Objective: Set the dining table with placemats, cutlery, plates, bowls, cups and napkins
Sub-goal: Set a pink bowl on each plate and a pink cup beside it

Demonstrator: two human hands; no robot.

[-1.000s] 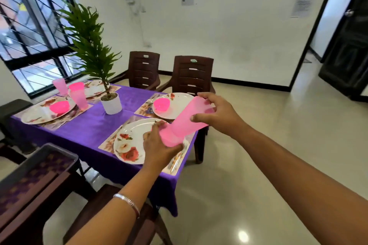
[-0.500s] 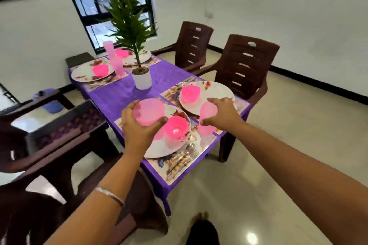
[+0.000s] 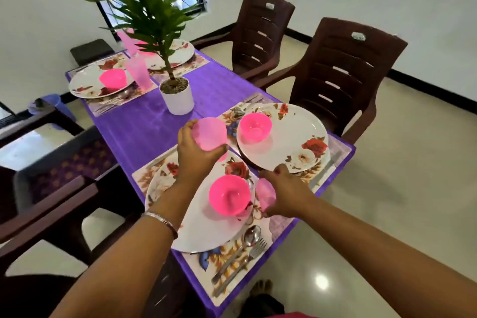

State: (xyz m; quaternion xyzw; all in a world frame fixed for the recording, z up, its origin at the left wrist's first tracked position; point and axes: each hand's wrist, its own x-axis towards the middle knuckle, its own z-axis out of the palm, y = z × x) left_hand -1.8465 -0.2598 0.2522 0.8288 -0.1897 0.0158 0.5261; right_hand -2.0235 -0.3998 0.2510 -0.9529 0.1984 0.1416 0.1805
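Hands grip two pink cups over a purple-clothed desk: left hand lifts one cup, right hand holds another beside the near plate.

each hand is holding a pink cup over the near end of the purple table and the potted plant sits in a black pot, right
Not quite: the head view shows the potted plant in a white pot. The rest holds: the left hand and right hand each hold a pink cup over the purple table.
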